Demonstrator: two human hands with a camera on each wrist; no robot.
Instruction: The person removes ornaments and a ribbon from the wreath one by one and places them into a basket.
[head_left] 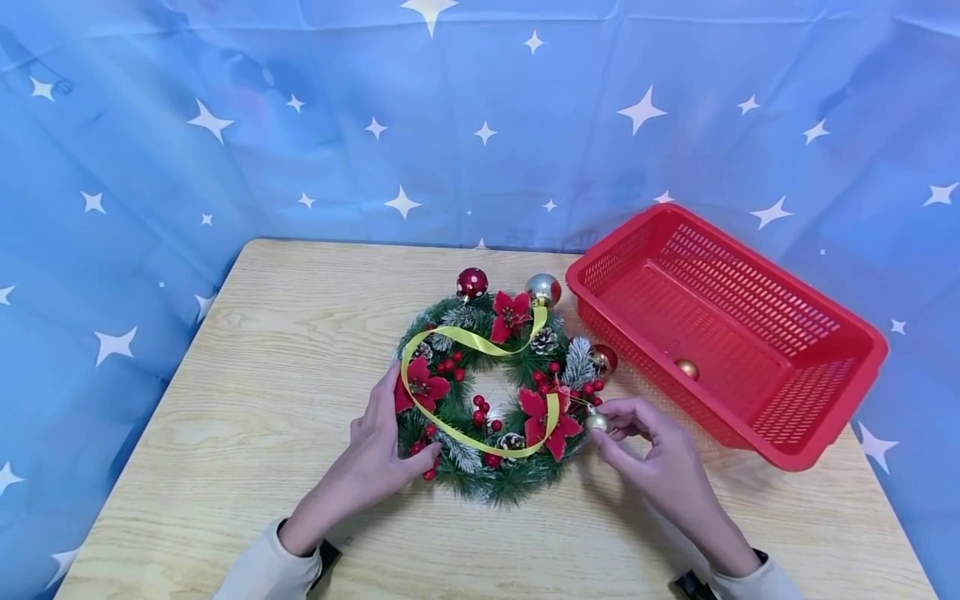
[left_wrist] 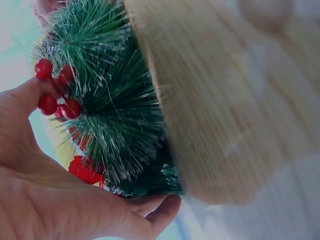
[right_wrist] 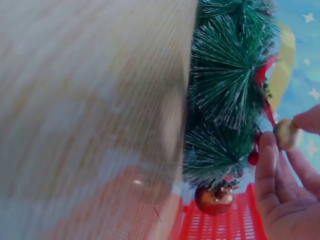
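A green Christmas wreath lies on the wooden table, dressed with red flowers, red berries, pine cones, a yellow ribbon and ball ornaments. My left hand holds the wreath's left edge, fingers curled round the needles and berries. My right hand pinches a small gold ball at the wreath's right edge; the same gold ball shows between fingertips in the right wrist view. A red-gold ball hangs from the wreath near the basket.
A red slotted plastic basket stands at the table's right, close to the wreath, with one gold ball inside. A blue star-print cloth hangs behind and around the table.
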